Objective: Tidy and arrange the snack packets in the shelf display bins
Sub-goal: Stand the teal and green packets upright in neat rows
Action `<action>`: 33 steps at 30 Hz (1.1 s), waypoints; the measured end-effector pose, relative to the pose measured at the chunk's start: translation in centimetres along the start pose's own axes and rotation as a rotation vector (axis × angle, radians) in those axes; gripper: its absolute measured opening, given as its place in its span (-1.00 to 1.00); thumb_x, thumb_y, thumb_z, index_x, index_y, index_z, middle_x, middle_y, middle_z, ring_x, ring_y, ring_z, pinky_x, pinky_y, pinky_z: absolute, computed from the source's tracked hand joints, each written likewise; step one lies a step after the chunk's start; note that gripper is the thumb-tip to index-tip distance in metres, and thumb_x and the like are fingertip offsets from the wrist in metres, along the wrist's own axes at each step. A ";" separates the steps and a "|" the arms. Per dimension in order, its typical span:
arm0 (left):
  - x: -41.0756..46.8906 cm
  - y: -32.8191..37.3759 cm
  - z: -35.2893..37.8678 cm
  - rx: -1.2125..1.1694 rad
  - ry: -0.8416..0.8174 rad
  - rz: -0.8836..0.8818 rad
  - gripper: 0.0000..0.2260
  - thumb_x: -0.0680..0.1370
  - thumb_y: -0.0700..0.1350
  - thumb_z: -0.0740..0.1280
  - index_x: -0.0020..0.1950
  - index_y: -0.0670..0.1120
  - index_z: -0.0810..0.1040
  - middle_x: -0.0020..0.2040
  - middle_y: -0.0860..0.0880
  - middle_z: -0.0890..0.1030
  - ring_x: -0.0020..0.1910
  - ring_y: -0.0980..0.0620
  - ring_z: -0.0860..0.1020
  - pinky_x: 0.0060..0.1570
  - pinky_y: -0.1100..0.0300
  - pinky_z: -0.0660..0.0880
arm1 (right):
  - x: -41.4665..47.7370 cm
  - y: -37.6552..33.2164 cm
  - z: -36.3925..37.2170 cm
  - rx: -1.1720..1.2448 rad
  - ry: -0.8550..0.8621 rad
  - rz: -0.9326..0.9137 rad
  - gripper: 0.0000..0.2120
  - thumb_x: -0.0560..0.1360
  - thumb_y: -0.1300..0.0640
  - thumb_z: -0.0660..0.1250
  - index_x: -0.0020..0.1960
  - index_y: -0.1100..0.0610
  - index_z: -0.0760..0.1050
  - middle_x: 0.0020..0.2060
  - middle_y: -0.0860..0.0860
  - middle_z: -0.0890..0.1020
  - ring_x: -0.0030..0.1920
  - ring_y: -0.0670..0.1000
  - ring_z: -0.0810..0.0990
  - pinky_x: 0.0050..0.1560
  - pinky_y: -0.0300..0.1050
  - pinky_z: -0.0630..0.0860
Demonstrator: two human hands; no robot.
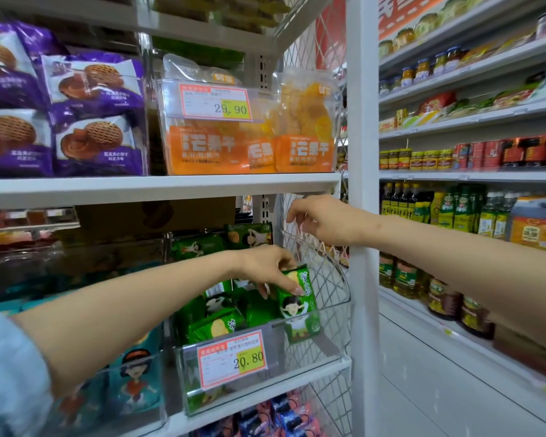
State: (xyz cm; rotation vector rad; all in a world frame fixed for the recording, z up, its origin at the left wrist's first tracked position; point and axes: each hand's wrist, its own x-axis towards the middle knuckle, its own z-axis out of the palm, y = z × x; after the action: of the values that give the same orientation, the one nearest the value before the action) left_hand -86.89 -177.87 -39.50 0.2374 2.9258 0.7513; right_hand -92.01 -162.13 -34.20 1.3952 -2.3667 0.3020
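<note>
Head view: the left hand (pixel 265 269) pinches the top of a green snack packet (pixel 297 299), which stands upright at the right end of the clear display bin (pixel 306 361), about 6 o'clock from frame centre. More green packets (pixel 215 323) lie jumbled at its 9 o'clock. The right hand (pixel 323 222), at 1 o'clock of the left, has its fingers loosely curled and holds nothing, close by the wire mesh panel (pixel 327 279); orange packets (pixel 303 149) sit on the shelf above, 12 o'clock.
</note>
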 end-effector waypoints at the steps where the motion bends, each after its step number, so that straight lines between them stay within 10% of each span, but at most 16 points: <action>1: 0.4 0.4 0.5 -0.003 0.009 -0.007 -0.59 0.43 -0.04 0.46 0.12 -0.22 0.40 0.08 -0.13 0.46 -0.23 0.02 0.58 -0.42 0.29 0.55 | -0.3 0.0 -0.2 0.002 0.002 0.002 -0.69 0.50 0.36 0.19 0.20 0.14 0.47 0.07 0.08 0.56 0.07 0.02 0.51 0.08 -0.09 0.47; 14: 2.1 1.1 2.6 0.443 0.256 0.090 -0.54 0.44 0.17 0.39 0.13 -0.15 0.49 0.06 -0.11 0.54 0.00 -0.08 0.53 -0.08 0.09 0.46 | -2.0 0.0 0.6 -0.030 -0.031 -0.038 -0.76 0.50 0.23 0.29 0.17 0.12 0.49 0.10 0.07 0.50 -0.06 -0.06 0.44 0.08 -0.10 0.46; 22: -0.2 -0.8 -1.8 0.130 0.249 -0.016 -0.71 0.47 0.09 0.39 -0.04 -0.11 0.46 -0.17 0.00 0.54 -0.30 0.08 0.57 -0.42 0.30 0.50 | -2.2 0.1 1.2 -0.072 -0.037 -0.039 -0.75 0.49 0.22 0.28 0.16 0.10 0.49 0.08 0.06 0.51 0.04 0.01 0.50 0.12 0.00 0.45; 29: 1.2 -4.5 -0.2 0.493 -0.144 -0.284 -0.32 0.44 0.17 0.38 0.41 -0.14 0.26 0.38 -0.09 0.37 0.32 -0.07 0.38 0.30 0.08 0.35 | -1.7 -0.3 2.7 -0.021 -0.109 -0.055 -0.76 0.51 0.23 0.25 0.16 0.09 0.48 0.08 0.05 0.50 0.02 0.01 0.50 0.11 0.06 0.47; 33: 2.3 -4.9 0.8 0.629 -0.198 -0.311 -0.14 0.43 0.22 0.37 0.51 -0.17 0.04 0.48 -0.14 0.19 0.44 -0.12 0.22 0.38 0.05 0.26 | -1.5 0.1 3.6 -0.020 -0.138 -0.066 -0.76 0.51 0.21 0.27 0.16 0.07 0.48 0.08 0.06 0.50 0.05 0.05 0.51 0.10 0.08 0.47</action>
State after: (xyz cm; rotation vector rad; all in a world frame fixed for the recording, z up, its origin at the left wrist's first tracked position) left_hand -89.62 -181.32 -42.71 -0.0924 2.8111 -0.2326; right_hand -92.17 -162.17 -38.08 1.5261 -2.4188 0.1681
